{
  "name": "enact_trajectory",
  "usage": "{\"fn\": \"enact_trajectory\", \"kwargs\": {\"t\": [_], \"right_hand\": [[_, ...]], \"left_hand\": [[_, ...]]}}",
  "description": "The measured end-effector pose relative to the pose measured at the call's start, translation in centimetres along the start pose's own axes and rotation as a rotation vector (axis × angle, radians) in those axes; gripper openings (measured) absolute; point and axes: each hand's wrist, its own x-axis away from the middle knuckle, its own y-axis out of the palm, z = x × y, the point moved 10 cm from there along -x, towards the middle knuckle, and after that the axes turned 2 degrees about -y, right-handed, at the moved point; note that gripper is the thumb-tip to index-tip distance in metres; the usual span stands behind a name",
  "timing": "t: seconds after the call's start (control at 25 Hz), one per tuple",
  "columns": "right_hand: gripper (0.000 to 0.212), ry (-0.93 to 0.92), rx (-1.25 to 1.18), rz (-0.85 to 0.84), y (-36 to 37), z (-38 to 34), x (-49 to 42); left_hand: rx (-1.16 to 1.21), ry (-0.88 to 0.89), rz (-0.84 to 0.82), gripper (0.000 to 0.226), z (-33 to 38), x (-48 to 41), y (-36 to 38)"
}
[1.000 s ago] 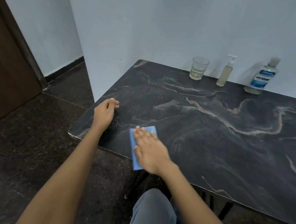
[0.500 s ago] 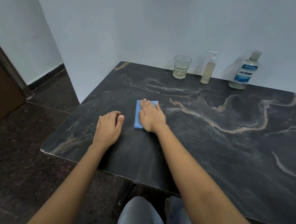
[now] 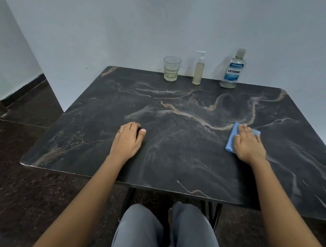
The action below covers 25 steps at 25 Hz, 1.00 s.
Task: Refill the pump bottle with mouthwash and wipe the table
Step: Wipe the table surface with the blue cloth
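Observation:
A dark marble-patterned table (image 3: 174, 164) fills the middle of the head view. My right hand (image 3: 248, 145) lies flat on a folded blue cloth (image 3: 231, 138) at the table's right side, pressing it to the surface. My left hand (image 3: 127, 139) rests on the table left of centre, fingers curled under, holding nothing. Against the wall at the back stand a slim pump bottle (image 3: 198, 70) with yellowish liquid and a clear mouthwash bottle (image 3: 232, 70) with a blue label, cap on.
A glass tumbler (image 3: 171, 69) with a little liquid stands left of the pump bottle. My legs in grey trousers (image 3: 146, 236) are below the table's front edge. Dark stone floor surrounds the table; a wall corner and a brown door lie to the left.
My right hand has slid the blue cloth from the table's left part across to its right side. My left hand has stayed resting on the table, with the camera view shifting right.

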Motion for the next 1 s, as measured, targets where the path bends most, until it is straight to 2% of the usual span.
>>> {"fn": "enact_trajectory", "kwargs": {"t": [0.12,0.2,0.36,0.52,0.64,0.72,0.84,1.0], "right_hand": [[0.055,0.036,0.019,-0.008,0.8,1.2,6.7],[0.055,-0.047,0.048,-0.013,1.8,-1.7,9.5],[0.058,-0.307,0.074,-0.059,4.8,-11.4,13.0],[0.058,-0.58,0.064,-0.125,9.1,-24.1,16.0],[0.058,-0.687,0.044,-0.182,11.1,-30.6,16.6],[0.057,-0.722,0.025,-0.218,11.5,-31.9,15.4],[0.056,-0.728,0.009,-0.233,10.7,-31.1,11.8],[0.056,-0.541,-0.019,-0.188,7.7,-24.7,4.2]], "left_hand": [[0.01,0.02,0.001,0.039,0.6,1.1,0.3],[0.067,0.008,0.012,0.038,0.4,1.5,-0.1],[0.183,-0.08,0.093,0.041,-0.7,2.9,-2.0],[0.262,-0.109,0.147,0.037,-2.3,4.0,-3.4],[0.339,-0.188,0.244,0.033,-4.6,4.6,-4.9],[0.338,-0.214,0.27,0.032,-5.0,4.8,-5.4],[0.294,-0.15,0.234,0.029,-3.1,4.4,-4.4],[0.233,-0.047,0.15,0.027,1.2,2.6,-0.9]]}}
